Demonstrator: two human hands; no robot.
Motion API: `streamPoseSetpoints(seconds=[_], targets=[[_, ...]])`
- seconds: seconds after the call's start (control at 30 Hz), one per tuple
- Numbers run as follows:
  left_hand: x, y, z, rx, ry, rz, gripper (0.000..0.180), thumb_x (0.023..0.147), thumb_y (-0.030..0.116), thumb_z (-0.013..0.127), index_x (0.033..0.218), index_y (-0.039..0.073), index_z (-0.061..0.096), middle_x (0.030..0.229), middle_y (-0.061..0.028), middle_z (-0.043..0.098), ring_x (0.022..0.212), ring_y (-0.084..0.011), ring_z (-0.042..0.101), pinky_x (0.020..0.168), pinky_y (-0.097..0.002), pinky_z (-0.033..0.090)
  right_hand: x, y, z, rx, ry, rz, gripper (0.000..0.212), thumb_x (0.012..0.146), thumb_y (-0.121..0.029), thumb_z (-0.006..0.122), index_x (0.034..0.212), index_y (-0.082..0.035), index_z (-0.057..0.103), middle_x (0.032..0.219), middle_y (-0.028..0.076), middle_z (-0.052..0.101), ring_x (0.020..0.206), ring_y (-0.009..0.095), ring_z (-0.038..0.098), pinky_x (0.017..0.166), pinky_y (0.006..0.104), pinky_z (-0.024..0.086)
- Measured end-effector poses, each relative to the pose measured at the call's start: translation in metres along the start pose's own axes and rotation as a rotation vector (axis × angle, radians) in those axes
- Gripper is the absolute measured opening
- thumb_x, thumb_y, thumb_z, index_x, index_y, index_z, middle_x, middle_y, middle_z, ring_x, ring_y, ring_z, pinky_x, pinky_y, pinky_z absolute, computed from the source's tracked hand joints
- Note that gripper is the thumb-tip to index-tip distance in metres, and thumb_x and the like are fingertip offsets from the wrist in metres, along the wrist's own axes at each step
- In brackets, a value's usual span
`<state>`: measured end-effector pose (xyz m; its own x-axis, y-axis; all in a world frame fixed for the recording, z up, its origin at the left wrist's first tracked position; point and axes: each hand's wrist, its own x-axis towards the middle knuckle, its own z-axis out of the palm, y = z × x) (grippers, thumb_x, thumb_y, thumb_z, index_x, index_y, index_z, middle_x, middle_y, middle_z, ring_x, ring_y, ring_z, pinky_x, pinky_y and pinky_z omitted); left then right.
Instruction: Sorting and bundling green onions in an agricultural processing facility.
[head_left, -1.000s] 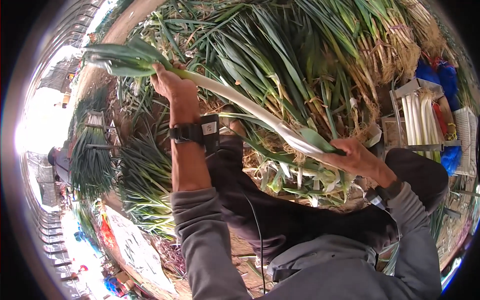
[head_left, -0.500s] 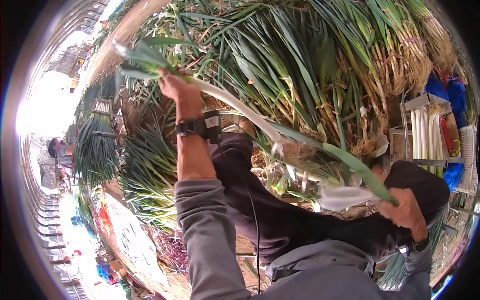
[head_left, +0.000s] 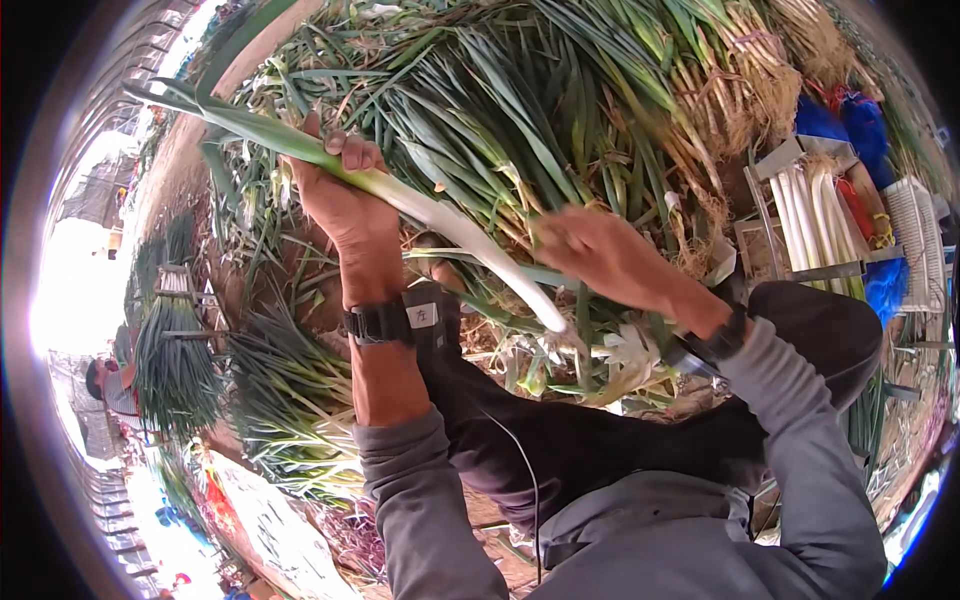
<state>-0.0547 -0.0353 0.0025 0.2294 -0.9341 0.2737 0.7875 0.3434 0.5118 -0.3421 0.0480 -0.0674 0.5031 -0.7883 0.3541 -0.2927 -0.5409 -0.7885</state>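
1. Mid-picture in the head view, a long, smooth leek (head_left: pixel 455 228), white-shafted with flat green leaves, is held up before the root-strewn heap. Shaft glossy, cylindrical, slightly bowed; leaves ribbon-like, creased.
2. Long axis slants from upper left to lower right. Leaf tips point left and away from the body; the bare white end points right and back toward the dark fabric trousers (head_left: pixel 600 437).
3. Left hand (head_left: pixel 345 190): fingers curled snugly round the leek where green pales to white. Black strap-like wristband (head_left: pixel 378 323) below it.
4. Right hand (head_left: pixel 605 255): motion-blurred, fingers part-curled, apart from the shaft, above its white end. Cannot tell whether anything sits between the fingers.
5. Beyond, a thick pile of unpeeled green leeks (head_left: pixel 500 115), stems tan and papery, with wiry, matted roots (head_left: pixel 770 95) at right.
6. Beneath the right forearm, limp, pale, shredded peelings (head_left: pixel 630 358).
7. Far right, straight white peeled stalks (head_left: pixel 815 215) stand side by side within a grey metal frame (head_left: pixel 835 271); crinkled blue plastic (head_left: pixel 865 130) just beside.
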Motion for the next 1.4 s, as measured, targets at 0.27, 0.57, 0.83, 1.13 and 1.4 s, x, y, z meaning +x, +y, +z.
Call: streamPoseSetpoints(seconds=[0.27,0.57,0.83,1.13,1.4], targets=[[0.011,-0.014,-0.006,-0.142,-0.064,-0.109,0.039,0.106,0.037,0.043,0.117,0.003,0.058,0.077,-0.0004,0.050,0.063,-0.0108,0.044,0.059,-0.0255,0.039,0.060,-0.034,0.014,0.568,-0.015,0.222,0.018,0.094,-0.014,0.070,0.103,0.002,0.069,0.083,0.004,0.069,0.074,0.006,0.062,0.062,0.0230,0.049],[0.015,0.000,-0.020,-0.297,-0.069,-0.187,0.038,0.100,0.029,0.051,0.120,-0.003,0.057,0.078,-0.0003,0.051,0.062,-0.0102,0.045,0.059,-0.0255,0.042,0.007,-0.017,-0.018,0.997,-0.030,0.302,0.023,0.098,-0.020,0.062,0.095,0.003,0.061,0.073,0.006,0.067,0.057,0.008,0.064,0.049,0.0210,0.054],[0.032,0.035,-0.051,-0.296,-0.102,-0.169,0.035,0.096,0.022,0.056,0.114,-0.008,0.057,0.076,-0.0019,0.052,0.059,-0.0107,0.046,0.057,-0.0255,0.043,-0.145,0.060,-0.011,0.070,-0.638,0.342,0.027,0.099,-0.023,0.062,0.096,0.004,0.058,0.084,0.012,0.065,0.067,0.016,0.066,0.057,0.0296,0.055],[0.026,0.037,-0.064,-0.165,-0.017,-0.033,0.023,0.102,0.022,0.047,0.092,0.000,0.049,0.069,-0.0029,0.044,0.062,-0.0141,0.047,0.063,-0.0270,0.044,-0.045,-0.006,0.002,-0.024,-0.175,-0.007,0.032,0.096,-0.022,0.066,0.118,0.000,0.057,0.092,0.015,0.066,0.056,0.024,0.062,0.051,0.0355,0.048],[0.031,0.025,-0.088,0.352,0.354,0.144,0.048,0.107,0.050,0.030,0.092,0.007,0.044,0.073,-0.0042,0.049,0.062,-0.0153,0.045,0.061,-0.0297,0.045,-0.060,-0.052,-0.014,-0.169,-0.120,-0.058,0.019,0.091,-0.018,0.069,0.087,-0.004,0.057,0.054,0.010,0.050,0.042,0.027,0.051,0.042,0.0384,0.040]])
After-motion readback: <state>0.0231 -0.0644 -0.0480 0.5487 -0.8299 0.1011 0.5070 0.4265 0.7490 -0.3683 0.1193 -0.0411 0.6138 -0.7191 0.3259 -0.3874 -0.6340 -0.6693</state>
